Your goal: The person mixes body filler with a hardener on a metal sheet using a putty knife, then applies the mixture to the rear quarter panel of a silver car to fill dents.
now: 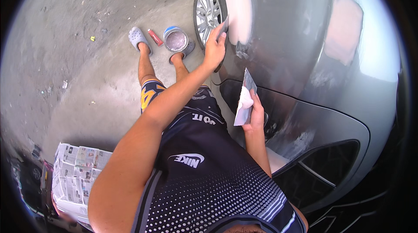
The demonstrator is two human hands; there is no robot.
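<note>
My left hand [214,50] is closed on a thin grey putty spreader [223,28]. The spreader stands at the near edge of a pale pink filler patch [239,11] on the grey car's fender, beside the wheel [210,9]; I cannot tell if it touches. Lower down, my right hand [256,113] grips a flat grey putty plate [249,83], tilted upright. A lump of pinkish-white body filler [245,99] sticks to its face. An open tin of filler [176,40] stands on the ground by my foot, with a red tube [155,37] lying next to it.
Close on my right runs the grey car body [287,24], with another pink patch [344,28] and a dark window [331,163]. A newspaper-covered panel [80,172] is at lower left. Small litter [92,38] dots the concrete ground.
</note>
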